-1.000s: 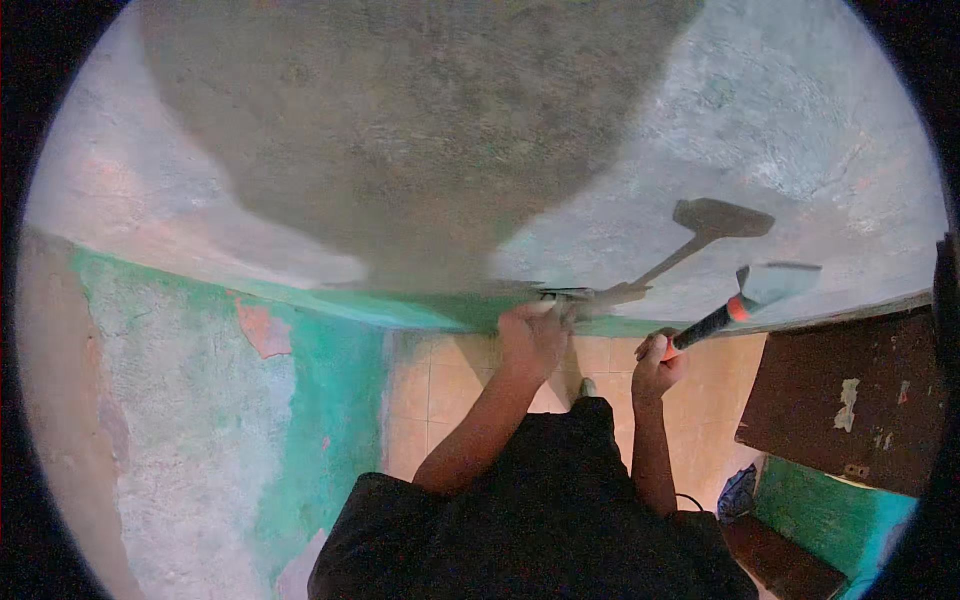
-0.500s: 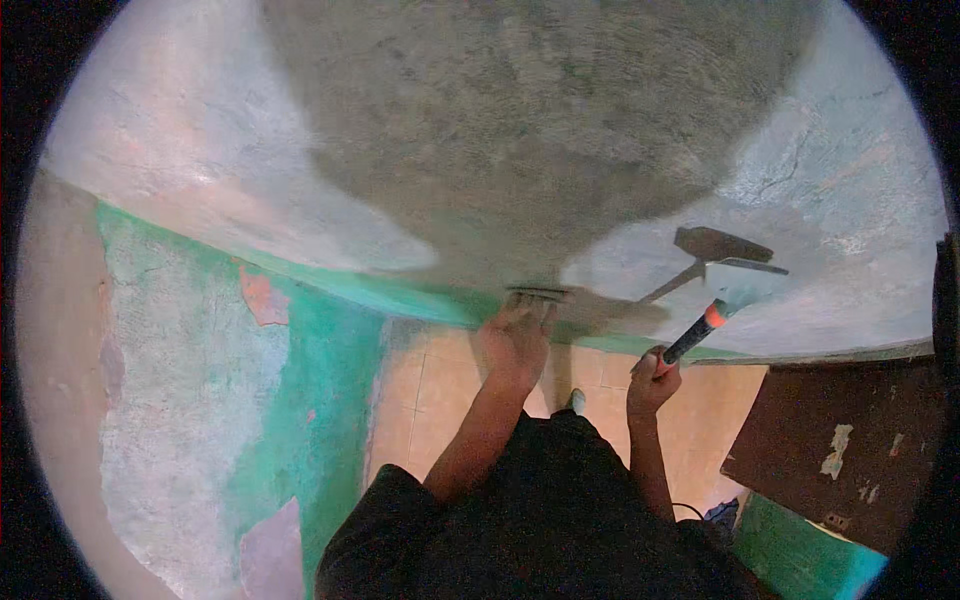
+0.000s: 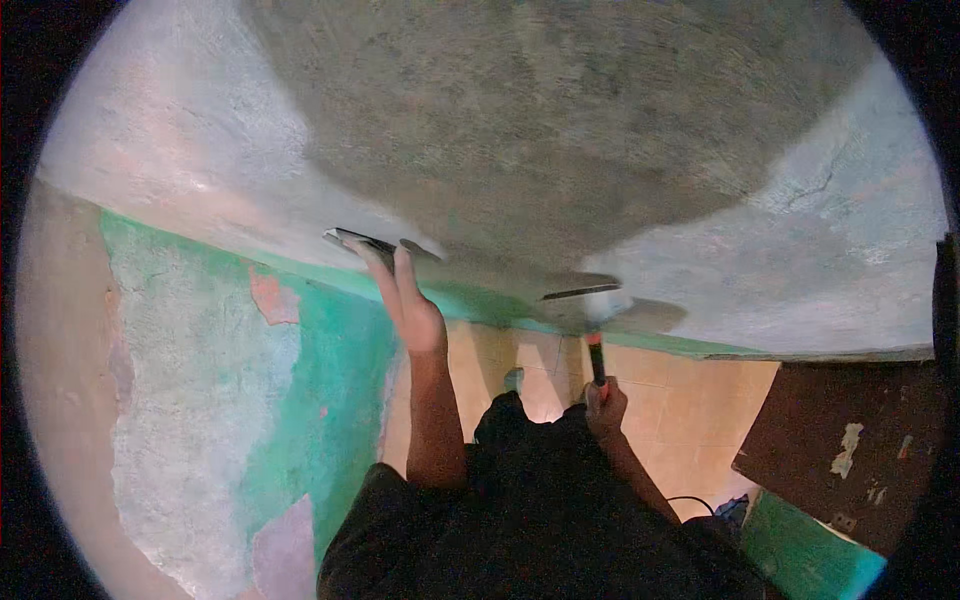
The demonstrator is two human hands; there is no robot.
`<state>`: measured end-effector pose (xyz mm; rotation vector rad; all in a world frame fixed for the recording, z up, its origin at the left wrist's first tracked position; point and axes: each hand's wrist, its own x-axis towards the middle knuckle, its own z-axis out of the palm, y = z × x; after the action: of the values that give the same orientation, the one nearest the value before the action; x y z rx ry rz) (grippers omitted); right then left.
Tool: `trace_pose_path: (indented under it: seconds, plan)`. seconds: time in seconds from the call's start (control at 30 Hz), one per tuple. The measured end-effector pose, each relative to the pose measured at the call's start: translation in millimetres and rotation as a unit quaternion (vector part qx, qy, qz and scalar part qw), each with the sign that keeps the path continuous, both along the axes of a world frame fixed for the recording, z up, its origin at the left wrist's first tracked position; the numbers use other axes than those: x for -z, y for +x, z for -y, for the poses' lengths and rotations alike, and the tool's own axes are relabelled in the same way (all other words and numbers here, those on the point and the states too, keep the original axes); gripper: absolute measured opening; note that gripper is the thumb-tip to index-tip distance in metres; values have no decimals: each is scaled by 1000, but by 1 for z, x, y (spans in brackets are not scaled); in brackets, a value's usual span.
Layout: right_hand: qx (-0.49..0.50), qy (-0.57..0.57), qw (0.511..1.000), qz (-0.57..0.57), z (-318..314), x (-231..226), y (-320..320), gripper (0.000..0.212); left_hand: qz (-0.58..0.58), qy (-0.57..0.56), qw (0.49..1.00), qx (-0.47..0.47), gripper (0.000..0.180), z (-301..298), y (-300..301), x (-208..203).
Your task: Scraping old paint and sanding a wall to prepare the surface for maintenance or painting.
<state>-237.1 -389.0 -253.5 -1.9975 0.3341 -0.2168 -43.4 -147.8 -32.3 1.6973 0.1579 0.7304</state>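
Left fingers (image 3: pixel 381 272) pinch a slim flat tool (image 3: pixel 362 241); right fingers (image 3: pixel 606 402) wrap a scraper (image 3: pixel 597 352). Tilting either edge could gouge the wall (image 3: pixel 730 245) beyond them.

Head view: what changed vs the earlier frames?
Left hand moved left and slightly up with its flat tool. Right hand swung its long-handled scraper left; the handle now points nearly straight up in the picture. Nothing let go or newly grasped; both tools stayed held.
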Motion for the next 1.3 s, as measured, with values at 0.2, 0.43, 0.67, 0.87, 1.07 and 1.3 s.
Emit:
trace_pose_path:
  seconds: [0.2,0.43,0.67,0.87,1.07,1.3]
  plan:
    - [-31,0,995,-93,-56,18,-10,26,-70,12,991,113,63,-37,-12,11]
    - [-5,-186,980,74,-105,67,-15,25,-92,60,976,190,68,-47,-13,6]
    - [50,76,996,21,-131,3,13,31,-64,133,970,192,71,-52,-9,16]
    - [44,48,997,34,-133,45,-4,29,-88,163,967,174,75,-51,-7,17]
    - [-2,75,996,52,-136,48,-5,32,-85,184,966,163,75,-52,-5,16]
    - [-23,50,998,11,-136,50,-9,29,-87,183,965,167,75,-54,-5,19]
